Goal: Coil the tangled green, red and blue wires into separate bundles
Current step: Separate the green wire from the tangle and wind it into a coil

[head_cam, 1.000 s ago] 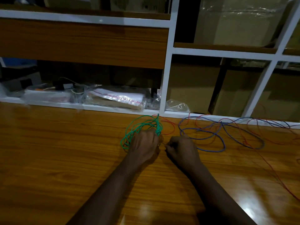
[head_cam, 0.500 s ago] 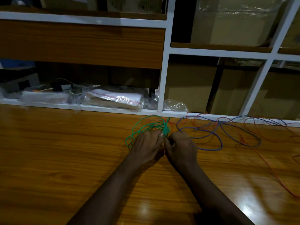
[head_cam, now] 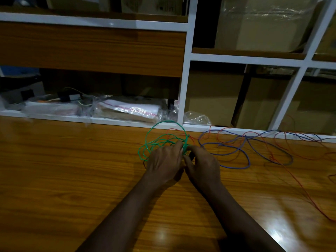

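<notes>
Wooden tabletop [head_cam: 72, 179]: left hand [head_cam: 164, 162] curls round green coil [head_cam: 164, 122], loops fanning away-left of fingers; right hand [head_cam: 202, 165] pinches its strand; blue wire [head_cam: 236, 167], red wire [head_cam: 300, 186] sprawl rightward, nearer right hand

Plastic bags [head_cam: 127, 110] and cardboard boxes [head_cam: 212, 95] fill white shelves [head_cam: 183, 91] behind wooden table [head_cam: 63, 170].

green wire [head_cam: 160, 140] is bunched into a loose, messy coil of several loops at the far middle of the bench [head_cam: 72, 179], one big loop arching up. left hand [head_cam: 164, 160] and right hand [head_cam: 201, 162] both have a grip on its right side. blue wire [head_cam: 236, 167] sprawls in wide flat loops just right of it, with thin red wire [head_cam: 300, 185] tangled through it and one long strand trailing off to the near right
</notes>
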